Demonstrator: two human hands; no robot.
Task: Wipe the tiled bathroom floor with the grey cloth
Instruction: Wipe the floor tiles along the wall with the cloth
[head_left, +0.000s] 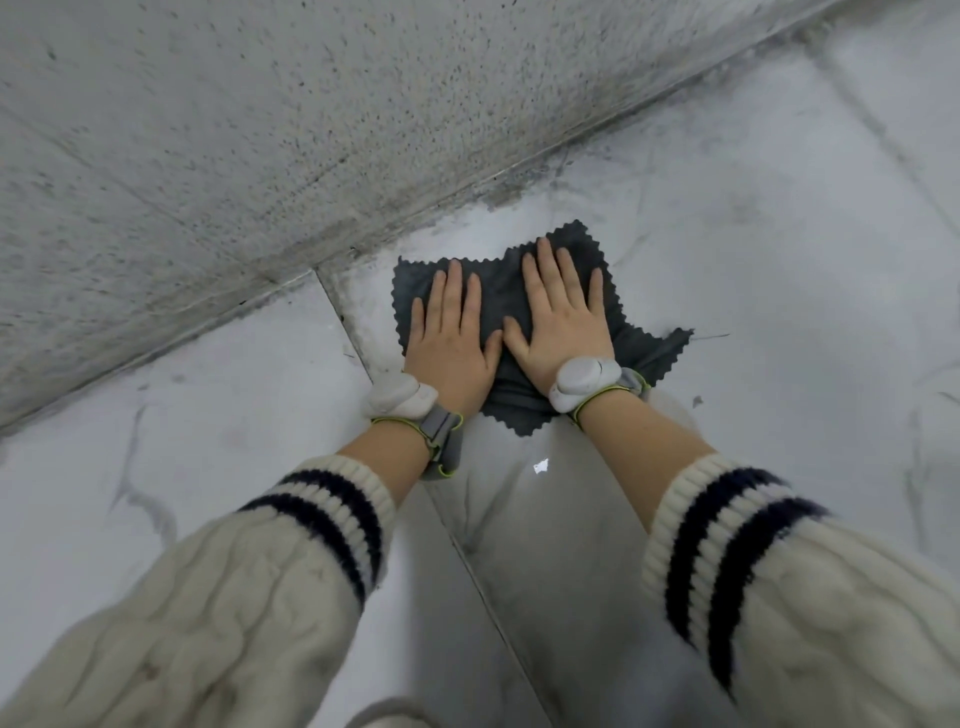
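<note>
grey cloth (498, 306) middle: under hands | sleeves: cut off, perhaps blurred

- Floor (753, 218) under me is glossy white tile with grey marble-type veining, dark grout lines running across it.
- It meets a speckled grey wall (234, 130) along a grimy joint, dirt gathered right at the edge.
- The grey cloth (501, 301) with zigzag edges lies spread on the tile, near that joint.
- My left hand (449, 340) and right hand (563, 317) are pressed flat on the cloth, side by side, thumbs almost touching.
- Small dark speck (697, 400) on the tile just right of the cloth.
</note>
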